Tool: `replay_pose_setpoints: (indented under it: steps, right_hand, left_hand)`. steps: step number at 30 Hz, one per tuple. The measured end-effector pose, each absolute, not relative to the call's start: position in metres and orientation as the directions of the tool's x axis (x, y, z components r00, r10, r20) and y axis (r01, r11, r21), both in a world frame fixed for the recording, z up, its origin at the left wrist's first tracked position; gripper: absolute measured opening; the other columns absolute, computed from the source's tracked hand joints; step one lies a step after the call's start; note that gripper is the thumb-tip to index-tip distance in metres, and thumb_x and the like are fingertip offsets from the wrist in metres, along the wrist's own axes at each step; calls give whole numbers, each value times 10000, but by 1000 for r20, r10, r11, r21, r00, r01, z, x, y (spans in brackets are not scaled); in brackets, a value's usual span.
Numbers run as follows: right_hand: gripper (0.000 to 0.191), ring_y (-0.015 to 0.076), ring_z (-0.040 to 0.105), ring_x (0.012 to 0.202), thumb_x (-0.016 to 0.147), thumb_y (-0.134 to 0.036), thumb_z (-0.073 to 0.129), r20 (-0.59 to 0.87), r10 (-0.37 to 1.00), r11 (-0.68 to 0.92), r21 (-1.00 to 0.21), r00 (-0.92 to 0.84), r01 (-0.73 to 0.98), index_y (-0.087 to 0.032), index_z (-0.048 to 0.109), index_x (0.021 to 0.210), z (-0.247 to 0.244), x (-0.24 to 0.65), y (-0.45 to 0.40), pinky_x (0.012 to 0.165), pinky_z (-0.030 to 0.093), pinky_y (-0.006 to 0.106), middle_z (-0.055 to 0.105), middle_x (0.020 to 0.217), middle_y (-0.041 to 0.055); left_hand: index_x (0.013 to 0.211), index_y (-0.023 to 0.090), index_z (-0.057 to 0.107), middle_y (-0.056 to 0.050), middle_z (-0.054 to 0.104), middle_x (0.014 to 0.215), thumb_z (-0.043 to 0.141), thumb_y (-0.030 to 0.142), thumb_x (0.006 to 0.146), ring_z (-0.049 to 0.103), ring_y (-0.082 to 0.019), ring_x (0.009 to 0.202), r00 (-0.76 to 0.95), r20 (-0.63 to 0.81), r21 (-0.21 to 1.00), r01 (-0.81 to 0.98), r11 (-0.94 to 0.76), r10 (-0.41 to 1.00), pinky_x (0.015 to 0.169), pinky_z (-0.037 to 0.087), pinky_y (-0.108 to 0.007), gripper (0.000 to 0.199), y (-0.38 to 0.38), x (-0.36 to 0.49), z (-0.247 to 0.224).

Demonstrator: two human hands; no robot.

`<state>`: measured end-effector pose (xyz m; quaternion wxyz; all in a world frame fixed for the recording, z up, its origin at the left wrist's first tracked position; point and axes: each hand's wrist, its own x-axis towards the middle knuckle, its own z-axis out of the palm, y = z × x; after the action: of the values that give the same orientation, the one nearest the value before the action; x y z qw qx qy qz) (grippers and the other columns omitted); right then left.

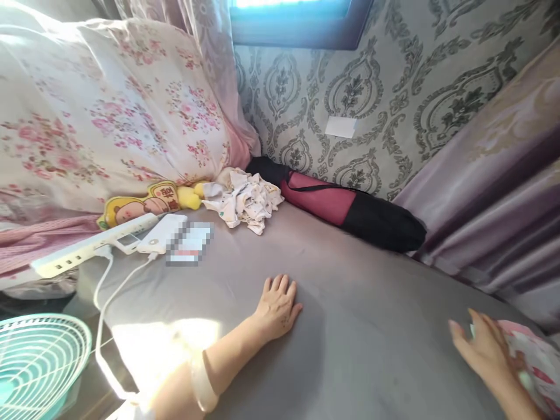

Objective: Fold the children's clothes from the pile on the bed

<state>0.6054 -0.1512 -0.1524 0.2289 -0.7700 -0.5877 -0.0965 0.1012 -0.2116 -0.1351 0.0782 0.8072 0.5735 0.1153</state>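
My left hand (277, 308) lies flat on the grey sheet (367, 326), palm down with its fingers stretched out and nothing in it. A pale bangle (202, 382) circles that forearm. At the far right, my right hand (483, 344) hovers near a pink and white printed cloth (536, 361). Its thumb and fingers are apart, and I see nothing held between them. Part of the cloth is hidden behind the hand and wrist.
A crumpled white garment (247, 198) and a black and maroon long bag (324, 198) lie by the wall. On the left are a power strip (96, 248), a white power bank (163, 233), a yellow cartoon cushion (144, 204) and a teal fan (41, 367). White cables (101, 326) hang over the edge.
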Motion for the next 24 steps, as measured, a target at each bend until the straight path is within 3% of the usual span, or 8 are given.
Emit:
replay_pose_setpoints:
  steps: [3, 7, 13, 16, 18, 20, 24]
  right_hand:
    - [734, 359, 370, 1379, 828, -515, 279, 343, 918, -133, -212, 201, 968, -196, 362, 1484, -167, 511, -141, 1041, 324, 622, 462, 1434, 226]
    - [573, 298, 330, 1417, 905, -452, 317, 208, 975, -34, -220, 81, 975, -215, 440, 1412, -171, 402, -131, 1112, 279, 577, 398, 1516, 144]
    - [562, 264, 231, 1466, 993, -451, 266, -40, 998, 36, -253, -48, 967, -182, 379, 1473, -157, 304, -125, 1162, 195, 537, 245, 1597, 137]
    - [567, 292, 209, 1470, 1005, -442, 239, -19, 997, 67, -181, -72, 981, -169, 378, 1483, -161, 286, -128, 1160, 152, 570, 263, 1590, 141]
    - [561, 299, 210, 1467, 1010, -425, 230, 34, 996, 81, -131, -77, 988, -167, 382, 1484, -166, 283, -130, 1154, 150, 580, 285, 1582, 137]
    - [556, 300, 229, 1460, 1012, -415, 221, 66, 995, 86, -107, -79, 991, -167, 392, 1479, -171, 283, -131, 1146, 168, 582, 304, 1575, 130]
    - [557, 302, 245, 1452, 1008, -409, 215, 83, 994, 82, -86, -75, 993, -171, 399, 1478, -173, 283, -132, 1140, 177, 577, 316, 1571, 122]
  left_hand:
    - [1297, 117, 485, -197, 483, 1347, 336, 415, 968, 413, -324, 1282, 336, 110, 202, 914, -352, 935, 1068, 320, -499, 468, -212, 102, -134]
    - [1146, 115, 585, -185, 576, 1182, 421, 391, 929, 525, -324, 1124, 366, 39, 186, 912, -366, 930, 930, 441, -467, 387, -205, 104, -118]
    - [981, 116, 687, -173, 659, 1113, 554, 307, 873, 601, -295, 1098, 335, -213, 480, 854, -200, 918, 933, 459, -397, 257, -155, 89, -82]
    - [923, 129, 702, -97, 726, 902, 525, 348, 902, 685, -184, 829, 317, -289, 583, 807, -96, 903, 758, 524, -282, 281, -121, 66, -80]
    - [912, 116, 695, -82, 734, 830, 500, 286, 910, 683, -143, 716, 232, -309, 632, 775, 17, 923, 677, 529, -241, 259, -99, 47, -83]
    - [914, 106, 688, -90, 737, 827, 484, 222, 899, 685, -140, 703, 109, -273, 646, 757, 98, 956, 650, 528, -234, 235, -77, 24, -86]
    - [920, 109, 699, -127, 734, 904, 500, 201, 863, 696, -211, 858, -160, -97, 626, 758, 185, 982, 723, 529, -276, 227, -39, -27, -82]
